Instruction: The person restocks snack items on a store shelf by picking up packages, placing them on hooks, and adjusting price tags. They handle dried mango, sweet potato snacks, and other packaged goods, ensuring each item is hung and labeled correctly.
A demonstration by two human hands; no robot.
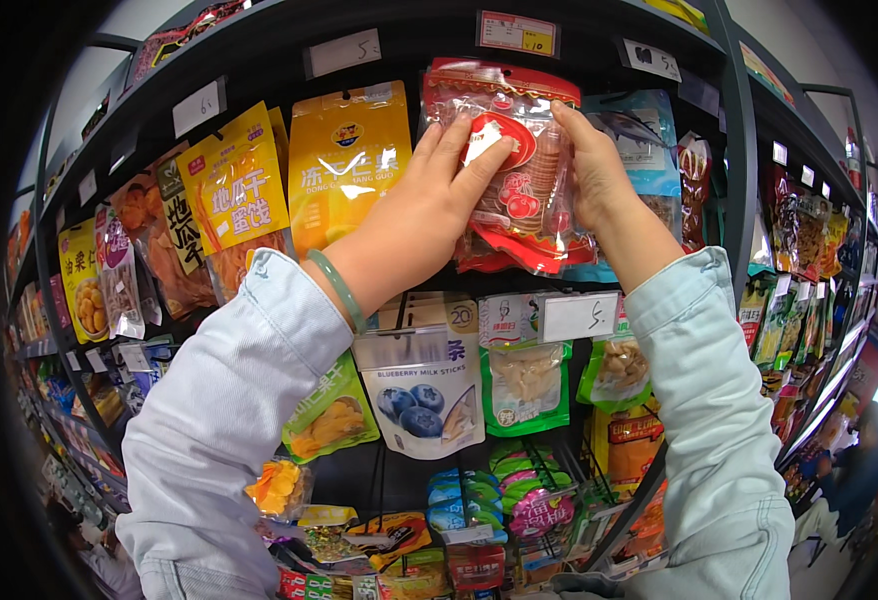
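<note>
A clear plastic packet with red top and bottom bands [533,199] hangs upright among shelf goods, with stacked round reddish-brown slices and a cherry print showing. My left hand [416,187], with a green bangle at its wrist, lies across the packet's front left, fingers spread on the film. My right hand [596,169] grips the packet's right edge, thumb in front and the other fingers partly hidden. More red packaging shows behind its lower left. To the left hangs a yellow dried-mango pouch [345,161]; a blue pouch with a fish picture [638,135] sits behind my right hand.
Price cards line the dark shelf edge [424,34] above. Lower down hang a blueberry milk stick pouch [428,397] and a green-edged snack bag [527,386]. A dark upright post [743,150] stands at right. A person [851,480] is at far right.
</note>
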